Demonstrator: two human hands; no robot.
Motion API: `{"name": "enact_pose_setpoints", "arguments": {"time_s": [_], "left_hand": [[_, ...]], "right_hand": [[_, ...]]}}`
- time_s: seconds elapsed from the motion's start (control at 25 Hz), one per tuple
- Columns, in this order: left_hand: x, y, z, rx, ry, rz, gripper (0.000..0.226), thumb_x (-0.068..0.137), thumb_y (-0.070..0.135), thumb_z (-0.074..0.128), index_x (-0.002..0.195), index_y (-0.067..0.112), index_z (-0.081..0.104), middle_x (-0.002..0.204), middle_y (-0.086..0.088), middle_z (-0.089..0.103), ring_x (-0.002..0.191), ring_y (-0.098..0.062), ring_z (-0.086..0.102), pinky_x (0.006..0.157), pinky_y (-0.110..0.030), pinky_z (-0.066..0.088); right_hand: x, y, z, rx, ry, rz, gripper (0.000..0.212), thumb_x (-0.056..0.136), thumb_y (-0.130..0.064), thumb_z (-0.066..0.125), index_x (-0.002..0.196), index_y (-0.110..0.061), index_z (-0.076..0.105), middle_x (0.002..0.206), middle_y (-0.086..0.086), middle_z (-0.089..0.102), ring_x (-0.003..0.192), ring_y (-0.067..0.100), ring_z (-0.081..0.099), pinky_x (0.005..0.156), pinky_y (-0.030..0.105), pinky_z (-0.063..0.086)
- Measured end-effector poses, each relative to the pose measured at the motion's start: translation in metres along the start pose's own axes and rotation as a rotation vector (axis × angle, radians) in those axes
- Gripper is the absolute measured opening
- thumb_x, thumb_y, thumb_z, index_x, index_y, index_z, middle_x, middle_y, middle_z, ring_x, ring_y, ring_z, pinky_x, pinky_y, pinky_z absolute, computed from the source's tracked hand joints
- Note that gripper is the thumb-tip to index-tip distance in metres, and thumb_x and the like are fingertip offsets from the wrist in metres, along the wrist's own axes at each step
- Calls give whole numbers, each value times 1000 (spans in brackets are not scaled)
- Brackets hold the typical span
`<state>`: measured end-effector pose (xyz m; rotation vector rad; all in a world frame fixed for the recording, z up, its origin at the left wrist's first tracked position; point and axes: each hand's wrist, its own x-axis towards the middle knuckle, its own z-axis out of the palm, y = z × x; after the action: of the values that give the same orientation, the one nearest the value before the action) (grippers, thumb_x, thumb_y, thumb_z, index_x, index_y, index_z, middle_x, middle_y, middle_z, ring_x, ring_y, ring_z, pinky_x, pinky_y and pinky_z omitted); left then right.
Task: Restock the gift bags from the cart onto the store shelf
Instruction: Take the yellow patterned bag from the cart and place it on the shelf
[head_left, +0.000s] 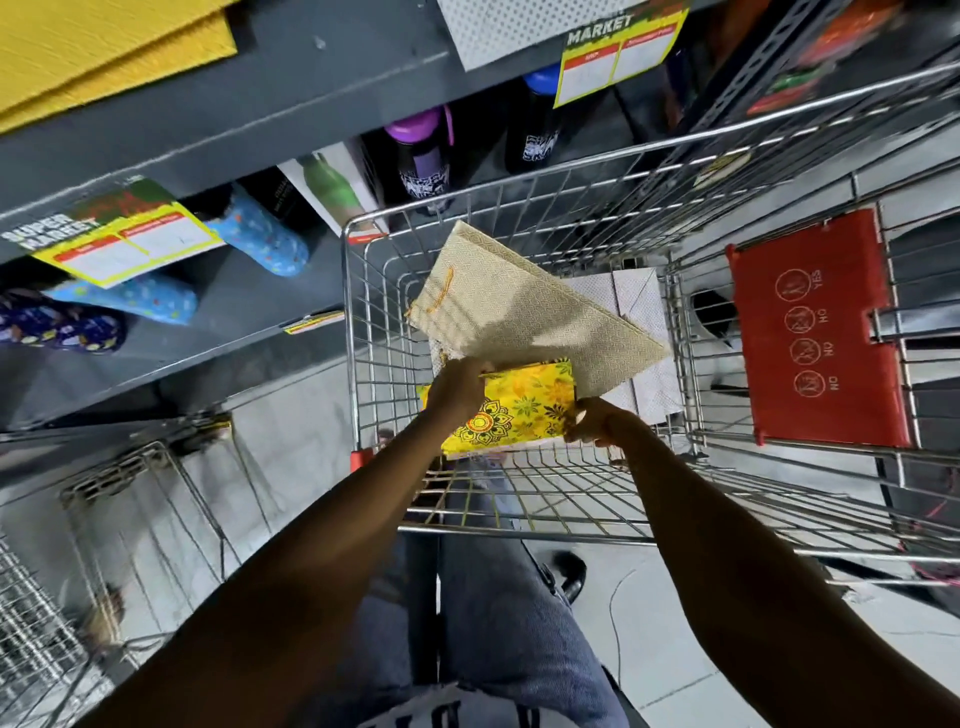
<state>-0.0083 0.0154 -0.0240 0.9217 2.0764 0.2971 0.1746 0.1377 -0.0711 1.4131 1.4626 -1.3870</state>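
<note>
Inside the wire cart (358, 332) my left hand (457, 389) grips the upper left edge of a yellow floral gift bag (519, 410), and the cream patterned gift bag (519, 312) lies tilted just above that hand. My right hand (597, 421) pinches the yellow bag's right edge. White patterned gift bags (649, 306) lie flat on the cart floor beneath. The grey store shelf (249, 124) stands to the left of the cart.
The shelf holds bottles (421, 156), blue patterned items (265, 239) and yellow price tags (130, 244). A red child-seat flap (815, 327) closes the cart's right end. Another wire basket (145, 519) stands at the lower left on the tiled floor.
</note>
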Motion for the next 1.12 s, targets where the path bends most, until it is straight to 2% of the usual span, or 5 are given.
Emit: {"name": "enact_pose_setpoints", "arguments": {"time_s": [0.28,0.68,0.8,0.96,1.12], "left_hand": [[-34,5,-70,-194,230,9,28,89,-1,48,113,0,64,117,-22,67,108,-34,62,82,-32,45],[-72,27,-140,-352,460,-67,27,87,0,50,109,-2,65,114,-25,68,108,-36,62,84,-33,40],[-77,27,-155,-465,431,-33,30,82,10,54,106,-4,66,109,-27,69,105,-38,63,80,-36,45],[-79,21,-173,-580,476,27,25,83,9,55,99,-8,64,103,-30,68,96,-39,66,76,-32,47],[-105,22,-208,-549,617,184,17,89,-1,54,101,-9,63,95,-23,69,83,-21,60,69,-25,42]], "right_hand": [[-77,-50,-8,473,145,-234,24,82,5,62,94,-13,52,95,15,58,84,26,61,92,42,51],[-162,-117,6,346,1080,-884,30,79,-3,68,101,5,50,107,24,50,80,8,55,67,10,55],[-163,-129,5,562,903,-851,43,72,-5,75,100,-7,42,102,18,55,85,25,60,74,35,59],[-170,-142,4,522,371,-719,28,89,-11,59,112,3,49,105,27,61,93,28,59,70,28,52],[-198,-172,-9,253,455,-966,15,93,-2,50,99,8,58,86,11,62,74,14,59,64,13,53]]}}
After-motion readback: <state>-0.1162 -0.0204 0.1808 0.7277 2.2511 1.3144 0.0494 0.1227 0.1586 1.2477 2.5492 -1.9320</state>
